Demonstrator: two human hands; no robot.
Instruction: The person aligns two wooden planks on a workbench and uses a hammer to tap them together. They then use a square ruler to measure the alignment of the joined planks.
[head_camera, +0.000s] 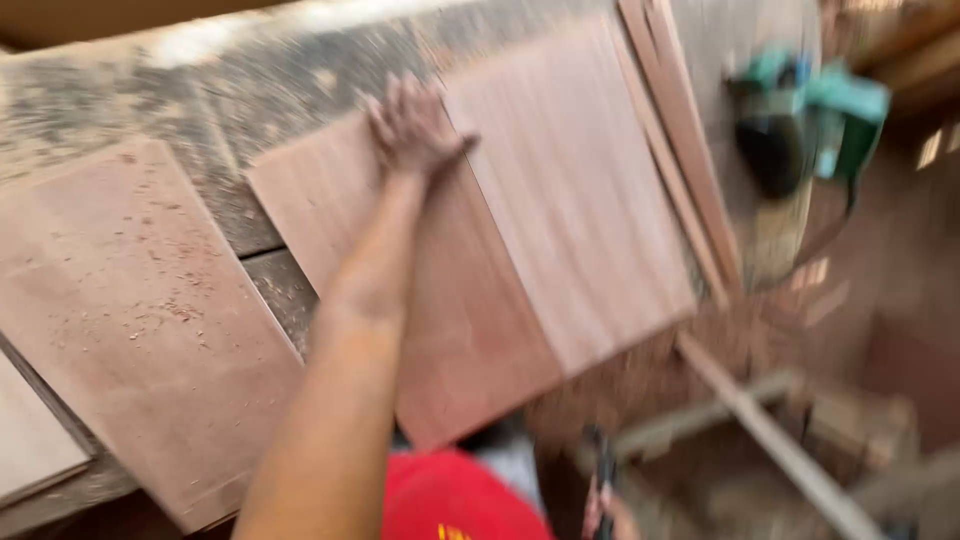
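Centrally, the left hand (415, 130) lies open, palm flat on a reddish plywood panel (440, 290) on the dusty workbench (230, 90), beside a second panel (575, 190); the right hand (610, 515), low and blurred, cannot be judged. A green power tool (800, 120) rests nearby.

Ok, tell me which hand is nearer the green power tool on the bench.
Left. The left hand lies flat on a board, level with the green power tool. The right hand is low, far below it.

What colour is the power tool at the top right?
Teal green with black parts, the power tool; head view.
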